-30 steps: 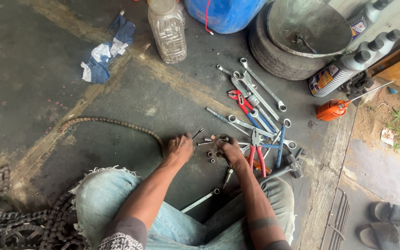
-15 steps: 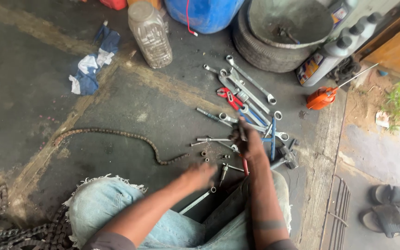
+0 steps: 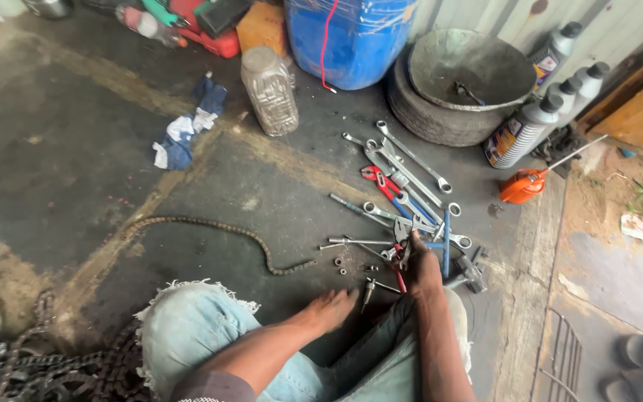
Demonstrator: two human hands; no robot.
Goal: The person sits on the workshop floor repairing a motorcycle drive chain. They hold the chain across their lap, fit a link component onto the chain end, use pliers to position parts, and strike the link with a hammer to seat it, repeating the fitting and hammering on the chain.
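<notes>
Down on the dark, oil-stained concrete floor, the person sits with knees in pale frayed denim jeans and both bare hands out in front. The right hand reaches forward into a heap of steel spanners and wrenches, its fingers closed on a small pair of metal pliers with red handles; the pliers' head points away from the body, just beside a blue-handled tool lying upright in the pile. The left hand rests low on the floor near the knee, fingers loosely spread and holding nothing, close to a few small nuts and bolts scattered on the concrete and a short metal bit just to its right. A rusty brown drive chain curves across the floor to the left of the loose parts, its end near the nuts. Another pair of red-handled cutters lies among the wrenches farther out. Beyond the tools stand a clear ribbed plastic jar, a blue plastic barrel, a grey metal basin set on an old tyre, grey oil bottles and an orange oil can with a long spout. A crumpled blue and white rag lies to the left, and a heap of dark chains sits by the left knee.
</notes>
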